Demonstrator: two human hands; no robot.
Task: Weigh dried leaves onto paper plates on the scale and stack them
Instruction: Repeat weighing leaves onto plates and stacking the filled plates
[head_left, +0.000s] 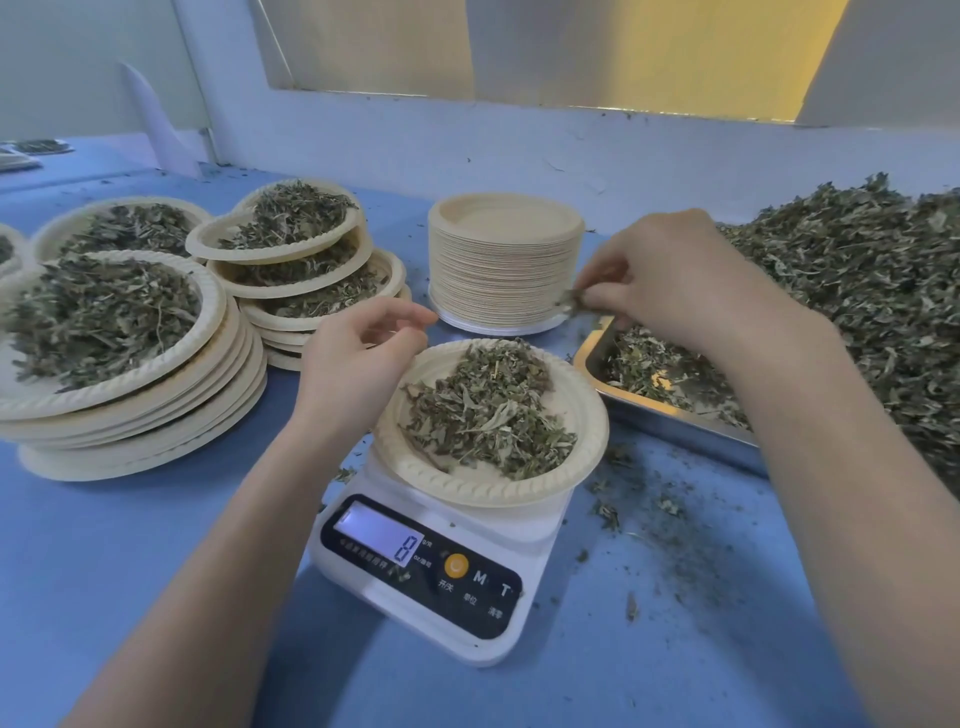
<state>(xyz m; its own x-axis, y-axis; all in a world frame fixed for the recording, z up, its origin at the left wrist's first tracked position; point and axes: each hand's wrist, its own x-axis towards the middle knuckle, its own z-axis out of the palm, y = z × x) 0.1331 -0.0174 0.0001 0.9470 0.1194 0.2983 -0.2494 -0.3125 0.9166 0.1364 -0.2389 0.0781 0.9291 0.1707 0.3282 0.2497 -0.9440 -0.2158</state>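
Note:
A white digital scale (431, 566) sits in the middle of the blue table, its display showing 8. On it rests a paper plate (576, 462) holding a heap of dried leaves (488, 410). My left hand (358, 358) hovers at the plate's left rim with its fingers loosely curled and nothing in them. My right hand (670, 275) is above the metal tray (675, 415), pinching a small tuft of leaves (569, 299) between thumb and fingertips. Stacks of filled plates (124, 415) (296, 270) stand at the left.
A tall stack of empty paper plates (504, 260) stands behind the scale. A big loose pile of dried leaves (857, 280) covers the right side. Crumbs (654, 509) lie scattered on the table right of the scale. A white wall closes the back.

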